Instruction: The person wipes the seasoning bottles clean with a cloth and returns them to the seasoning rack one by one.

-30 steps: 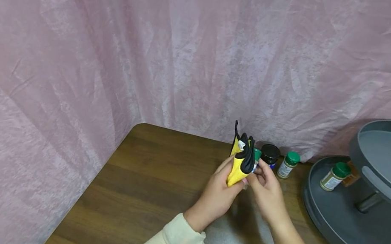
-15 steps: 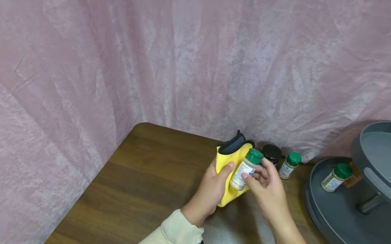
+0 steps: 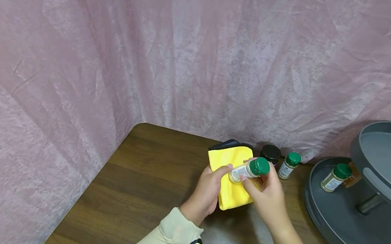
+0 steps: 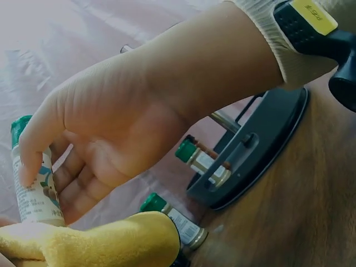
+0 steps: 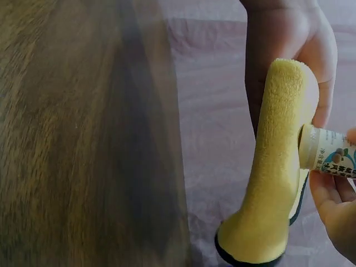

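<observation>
My left hand (image 3: 206,190) holds a folded yellow cloth (image 3: 232,198) with black edging, its thumb on the near side. Across the front of the cloth leans a spice jar (image 3: 241,173) with a green cap, tilted so that the cap points right and up. My right hand (image 3: 270,197) grips this jar near the cap between thumb and fingers. In the right wrist view the jar's base (image 5: 309,146) touches the cloth (image 5: 272,161). The left wrist view shows the jar's printed label (image 4: 34,186) beside the right hand's fingers.
A black-lidded jar (image 3: 271,153) and another green-capped jar (image 3: 289,165) stand at the table's back edge. To the right is a grey two-tier round stand (image 3: 318,222), whose lower tier bears a green-capped jar (image 3: 335,178) and a brown-orange item (image 3: 353,176). Pink fabric (image 3: 206,55) hangs behind.
The cloth has turned from edge-on to facing the camera, now spread wider. The jar, mostly hidden before, came into view and has tipped over to the right in my right hand.
</observation>
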`<state>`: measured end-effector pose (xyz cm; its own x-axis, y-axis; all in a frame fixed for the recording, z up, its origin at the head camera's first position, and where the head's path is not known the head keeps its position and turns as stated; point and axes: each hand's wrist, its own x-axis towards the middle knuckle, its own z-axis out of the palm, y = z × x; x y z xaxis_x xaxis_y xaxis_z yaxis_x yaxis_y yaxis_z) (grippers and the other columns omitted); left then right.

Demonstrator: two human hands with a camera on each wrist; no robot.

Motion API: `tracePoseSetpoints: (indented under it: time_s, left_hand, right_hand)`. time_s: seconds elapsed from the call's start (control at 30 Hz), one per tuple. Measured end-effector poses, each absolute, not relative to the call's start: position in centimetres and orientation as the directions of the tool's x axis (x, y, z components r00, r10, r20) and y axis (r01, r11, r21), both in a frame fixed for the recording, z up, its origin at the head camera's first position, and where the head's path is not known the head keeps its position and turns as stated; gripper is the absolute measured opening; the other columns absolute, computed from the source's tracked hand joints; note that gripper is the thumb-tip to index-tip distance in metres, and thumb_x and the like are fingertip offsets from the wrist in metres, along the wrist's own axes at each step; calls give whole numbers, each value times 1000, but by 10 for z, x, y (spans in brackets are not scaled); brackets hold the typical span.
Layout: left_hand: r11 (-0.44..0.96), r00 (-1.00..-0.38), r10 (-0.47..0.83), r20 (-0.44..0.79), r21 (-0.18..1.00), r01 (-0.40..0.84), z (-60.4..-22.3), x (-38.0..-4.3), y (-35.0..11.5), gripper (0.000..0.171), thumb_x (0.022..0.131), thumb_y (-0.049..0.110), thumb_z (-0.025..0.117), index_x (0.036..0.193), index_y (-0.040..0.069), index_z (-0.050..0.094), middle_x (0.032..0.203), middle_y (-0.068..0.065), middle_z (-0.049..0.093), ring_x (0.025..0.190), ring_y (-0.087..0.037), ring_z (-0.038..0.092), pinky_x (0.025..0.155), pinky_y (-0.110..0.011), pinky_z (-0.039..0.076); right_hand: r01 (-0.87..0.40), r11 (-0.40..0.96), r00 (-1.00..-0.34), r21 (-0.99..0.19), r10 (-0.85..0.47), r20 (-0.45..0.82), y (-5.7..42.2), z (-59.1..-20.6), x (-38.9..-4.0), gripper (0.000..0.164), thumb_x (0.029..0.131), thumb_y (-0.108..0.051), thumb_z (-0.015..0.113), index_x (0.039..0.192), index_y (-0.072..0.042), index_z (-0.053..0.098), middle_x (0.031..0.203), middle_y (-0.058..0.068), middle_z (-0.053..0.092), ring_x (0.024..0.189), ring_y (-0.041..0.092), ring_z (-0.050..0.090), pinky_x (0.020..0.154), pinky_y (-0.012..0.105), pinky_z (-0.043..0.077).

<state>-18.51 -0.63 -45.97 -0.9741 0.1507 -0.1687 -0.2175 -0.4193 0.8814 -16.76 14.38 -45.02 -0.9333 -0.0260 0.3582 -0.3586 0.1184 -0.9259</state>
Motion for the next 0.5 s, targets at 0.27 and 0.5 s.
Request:
tracePoseSetpoints:
  time_s: [0.27,0.5]
  left_hand:
    - [-393,-967,98,-236,883,-256,-456,-187,-9,44,100,34,57,136,11,48,127,-10,64,109,-19,67,92,-37,57]
    - [-381,-965,151,-215,888,-258,-457,-184,-6,42,101,39,56,133,11,52,123,-10,67,103,-18,69,86,-34,57]
  right_hand:
    - [-408,191,-910,-893,-15,413,148,-452,-171,47,91,6,67,134,4,47,125,17,61,112,2,61,98,12,47]
    - [-378,150,-919,-914,59,389,152,-450,-174,46,93,3,67,134,5,47,126,6,66,112,0,63,95,12,50]
